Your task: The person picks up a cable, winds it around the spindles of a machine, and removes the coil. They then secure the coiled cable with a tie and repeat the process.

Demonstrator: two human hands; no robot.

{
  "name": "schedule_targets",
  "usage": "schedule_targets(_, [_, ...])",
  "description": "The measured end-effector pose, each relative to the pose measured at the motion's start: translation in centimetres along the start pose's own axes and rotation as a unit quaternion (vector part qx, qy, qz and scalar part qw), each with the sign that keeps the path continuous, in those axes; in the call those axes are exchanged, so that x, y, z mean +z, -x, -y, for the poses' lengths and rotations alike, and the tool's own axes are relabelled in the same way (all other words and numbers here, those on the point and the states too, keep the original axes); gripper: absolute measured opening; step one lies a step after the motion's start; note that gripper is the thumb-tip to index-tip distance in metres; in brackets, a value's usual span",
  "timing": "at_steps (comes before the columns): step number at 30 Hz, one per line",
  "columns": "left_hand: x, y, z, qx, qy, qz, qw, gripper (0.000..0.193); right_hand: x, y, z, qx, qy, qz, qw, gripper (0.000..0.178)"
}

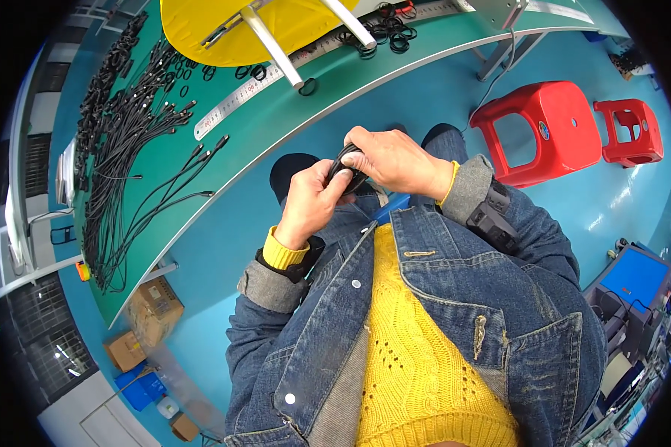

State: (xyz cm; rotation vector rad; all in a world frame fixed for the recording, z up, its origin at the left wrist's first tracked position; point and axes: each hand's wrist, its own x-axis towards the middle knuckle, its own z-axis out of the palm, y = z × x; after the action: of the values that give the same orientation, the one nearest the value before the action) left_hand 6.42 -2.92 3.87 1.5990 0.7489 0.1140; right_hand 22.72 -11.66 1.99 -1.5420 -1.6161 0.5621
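In front of my body, just off the table edge, both hands meet around a small coiled bundle of black cable (339, 165). My left hand (309, 200) grips it from the lower left, thumb pressed on top. Closed over the upper right part is my right hand (397, 159), its thumb and fingers pinching the coil. Much of the bundle is hidden by the fingers. On the green table (224, 160) to the left lies a large heap of long black cables (127, 164), and several connector ends point toward me.
A steel ruler (238, 103) runs along the table. Black rings (395, 37) lie near a yellow round board (224, 30) with metal legs. Red stools (552, 134) stand on the floor at right; cardboard boxes (155, 307) sit at lower left.
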Motion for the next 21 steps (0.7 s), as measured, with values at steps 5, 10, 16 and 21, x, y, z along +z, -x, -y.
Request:
schedule_targets(5, [0.2, 0.0, -0.1, 0.057, -0.003, -0.053, 0.997, 0.01, 0.0, -0.6, -0.3, -0.028, 0.042, 0.001, 0.999, 0.021])
schedule_targets(10, [-0.6, 0.0, 0.9, 0.034, 0.029, -0.021, 0.999, 0.012, 0.2, -0.6, -0.1, -0.059, 0.019, -0.009, 0.998, 0.021])
schedule_targets(16, [0.3, 0.5, -0.3, -0.016, 0.243, 0.072, 0.967, 0.02, -0.4, 0.3, -0.3, -0.052, -0.088, 0.023, 0.994, 0.018])
schedule_targets(21, [0.1, 1.2, -1.2, -0.067, 0.143, 0.161, 0.974, 0.027, 1.6, -0.5, -0.1, -0.113, -0.046, 0.076, 0.99, 0.021])
